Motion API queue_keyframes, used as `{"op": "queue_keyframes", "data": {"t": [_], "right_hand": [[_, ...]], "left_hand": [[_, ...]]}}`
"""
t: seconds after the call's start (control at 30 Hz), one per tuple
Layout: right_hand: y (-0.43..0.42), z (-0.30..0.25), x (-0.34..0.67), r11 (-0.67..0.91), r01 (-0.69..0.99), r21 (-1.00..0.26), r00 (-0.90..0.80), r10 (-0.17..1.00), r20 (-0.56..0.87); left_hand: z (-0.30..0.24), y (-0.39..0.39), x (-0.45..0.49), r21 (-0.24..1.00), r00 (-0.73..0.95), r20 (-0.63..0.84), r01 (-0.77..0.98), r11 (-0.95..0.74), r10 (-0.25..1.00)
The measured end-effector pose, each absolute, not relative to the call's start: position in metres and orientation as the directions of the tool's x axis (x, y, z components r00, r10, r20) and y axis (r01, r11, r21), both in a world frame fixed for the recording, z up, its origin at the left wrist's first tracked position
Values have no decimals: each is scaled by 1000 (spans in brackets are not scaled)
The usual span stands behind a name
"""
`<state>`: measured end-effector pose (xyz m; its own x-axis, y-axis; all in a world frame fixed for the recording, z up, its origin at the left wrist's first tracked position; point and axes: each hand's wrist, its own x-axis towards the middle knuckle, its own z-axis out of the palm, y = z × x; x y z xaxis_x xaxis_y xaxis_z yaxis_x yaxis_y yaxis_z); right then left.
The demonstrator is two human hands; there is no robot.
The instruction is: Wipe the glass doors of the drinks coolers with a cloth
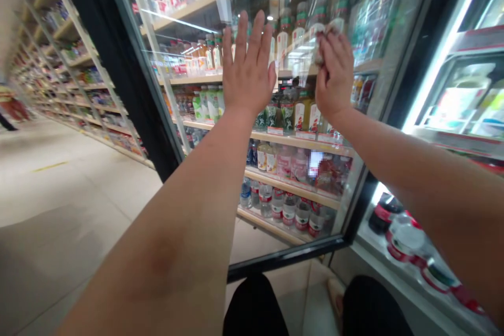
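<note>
My left hand lies flat against the glass cooler door, fingers stretched upward and holding nothing. Just to its right, my right hand presses a small whitish cloth against the same pane, fingers curled over it. Behind the glass stand rows of drink bottles on several shelves. The door's dark frame runs along the bottom, swung out toward me.
An open cooler bay with bottles lies at the lower right, lit by a bright strip. Store shelves line the aisle at left, with tiled floor before them. A person stands far down the aisle. My dark-clad knees are below.
</note>
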<state>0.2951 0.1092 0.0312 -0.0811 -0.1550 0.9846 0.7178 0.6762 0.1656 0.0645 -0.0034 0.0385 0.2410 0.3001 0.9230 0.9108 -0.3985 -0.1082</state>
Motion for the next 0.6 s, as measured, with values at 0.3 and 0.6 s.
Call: {"op": "queue_keyframes", "data": {"t": [0.3, 0.6], "right_hand": [[98, 52, 272, 647, 755, 110, -39, -123, 992], [101, 35, 297, 683, 716, 145, -87, -120, 989]], "left_hand": [[40, 1, 63, -53, 223, 929, 871, -489, 296], [38, 0, 63, -51, 230, 926, 863, -503, 300]]}}
